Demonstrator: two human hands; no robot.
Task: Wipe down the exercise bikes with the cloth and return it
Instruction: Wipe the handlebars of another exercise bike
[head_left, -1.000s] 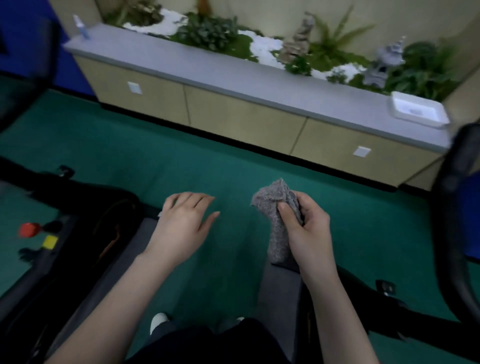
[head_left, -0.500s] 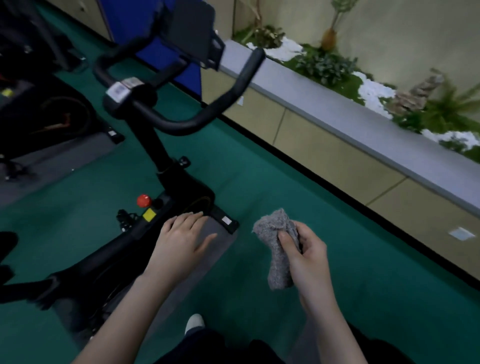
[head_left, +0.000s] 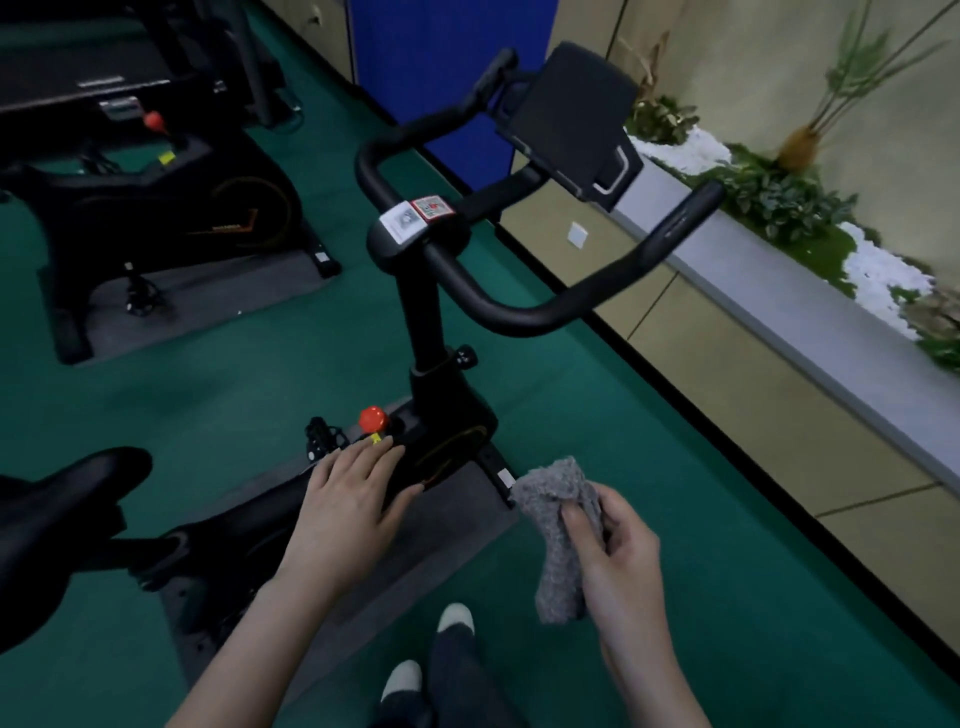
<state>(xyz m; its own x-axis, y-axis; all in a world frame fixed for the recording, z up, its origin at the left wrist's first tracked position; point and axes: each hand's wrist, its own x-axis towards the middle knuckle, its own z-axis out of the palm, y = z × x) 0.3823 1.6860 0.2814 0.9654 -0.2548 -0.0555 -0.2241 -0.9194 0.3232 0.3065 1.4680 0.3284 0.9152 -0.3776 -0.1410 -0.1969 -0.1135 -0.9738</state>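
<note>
Well, in the upper left of the frame a far bike (head_left: 156, 218) stands black on the green floor (head_left: 260, 395). Lower left, a saddle (head_left: 62, 509) juts in from the edge. Just right of it the left hand (head_left: 348, 512) is held out flat, palm down, fingers straight and close together, thumb angled off to the side. It sits over the low frame of the bike (head_left: 447, 410), though whether it touches the frame I cannot tell. A red knob (head_left: 373, 418) pokes up just beyond the fingertips. Above, in the middle of the frame, the bars (head_left: 519, 314) curve round below a dark screen (head_left: 571, 114), with a blue panel (head_left: 447, 67) behind. Under the bike lies a grey mat (head_left: 452, 525), and at the bottom centre two shoes (head_left: 456, 618) show. Right of centre, low down, the grey cloth (head_left: 558, 540) is bunched up and hanging in the right hand (head_left: 621, 561), pinched between thumb and curled fingers, clear of the bike. Along the right side run tan cabinets (head_left: 779, 426) under a grey ledge (head_left: 810, 312) that carries plants (head_left: 779, 197).
</note>
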